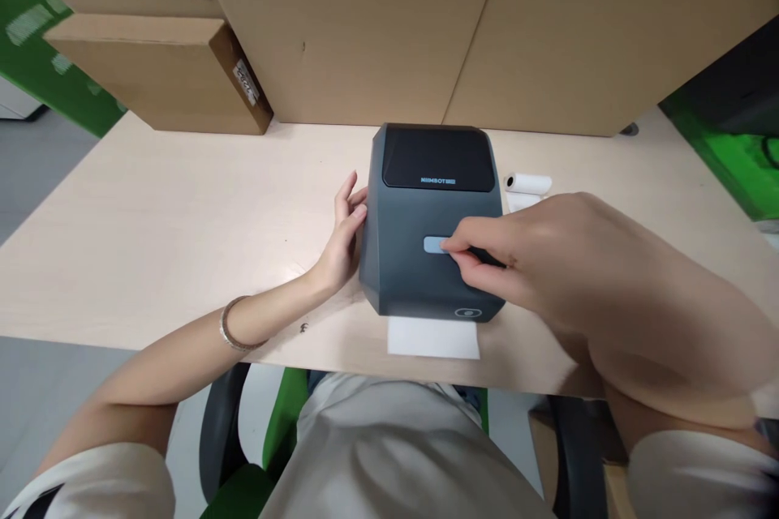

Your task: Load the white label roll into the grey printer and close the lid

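Note:
A dark grey label printer (419,215) with a black window stands on the table, the NIIMBOT name across its top. My left hand (342,247) rests against its left side, fingers apart and holding nothing. Over the right part of the lid is my right hand (517,251), thumb and forefinger pinched at the right end of a light blue tab (434,244). Whether that tab is fixed to the lid cannot be made out. White label paper (433,338) sticks out from under the printer's front towards me.
Beyond the printer, large cardboard boxes (365,32) line the back of the table (182,219). A smaller carton (152,73) sits at the back left. To the printer's right lies a small white paper roll (531,183), partly behind my hand. Chair armrests flank me below the front edge.

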`<state>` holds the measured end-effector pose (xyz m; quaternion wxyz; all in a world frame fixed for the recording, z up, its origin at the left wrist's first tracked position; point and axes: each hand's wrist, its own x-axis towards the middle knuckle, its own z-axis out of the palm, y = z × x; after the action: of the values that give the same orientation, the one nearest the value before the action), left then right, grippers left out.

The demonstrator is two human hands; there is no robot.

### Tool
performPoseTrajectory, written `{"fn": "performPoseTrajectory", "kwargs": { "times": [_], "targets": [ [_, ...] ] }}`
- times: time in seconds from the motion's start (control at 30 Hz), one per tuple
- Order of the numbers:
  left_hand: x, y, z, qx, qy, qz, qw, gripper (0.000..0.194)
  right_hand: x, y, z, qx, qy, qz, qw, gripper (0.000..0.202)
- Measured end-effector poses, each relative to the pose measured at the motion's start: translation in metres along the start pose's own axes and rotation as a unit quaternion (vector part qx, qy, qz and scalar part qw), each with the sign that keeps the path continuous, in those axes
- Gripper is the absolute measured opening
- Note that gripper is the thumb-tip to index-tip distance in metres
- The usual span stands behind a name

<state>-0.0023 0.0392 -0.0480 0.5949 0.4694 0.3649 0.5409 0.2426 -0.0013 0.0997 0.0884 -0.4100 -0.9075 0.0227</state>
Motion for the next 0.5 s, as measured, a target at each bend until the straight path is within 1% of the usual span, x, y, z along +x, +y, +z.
{"fn": "performPoseTrajectory", "kwargs": {
  "times": [0.1,0.2,0.23,0.3,0.37,0.5],
  "targets": [
    [0.001,0.001,0.001,-0.007,0.009,-0.008,1.0,0.074,0.0,-0.002,-0.003,-0.043,0.018,-0.011,0.999,0.025],
    [0.004,0.0,0.0,-0.015,0.029,-0.012,0.999,0.069,-0.003,-0.014,-0.002,-0.083,0.048,-0.031,0.995,0.017],
    [0.005,0.0,0.0,-0.019,0.034,-0.012,0.999,0.068,-0.004,-0.019,0.0,-0.096,0.057,-0.042,0.993,0.018],
    [0.006,-0.001,-0.002,-0.027,0.04,-0.017,0.999,0.065,-0.006,-0.032,0.005,-0.123,0.063,-0.069,0.988,0.029],
    [0.007,-0.002,-0.003,-0.034,0.04,-0.026,0.998,0.062,-0.007,-0.044,0.011,-0.15,0.064,-0.093,0.982,0.034],
    [0.007,-0.002,-0.001,-0.038,0.038,-0.026,0.998,0.06,-0.006,-0.056,0.023,-0.178,0.084,-0.13,0.972,0.025]
  ]
}}
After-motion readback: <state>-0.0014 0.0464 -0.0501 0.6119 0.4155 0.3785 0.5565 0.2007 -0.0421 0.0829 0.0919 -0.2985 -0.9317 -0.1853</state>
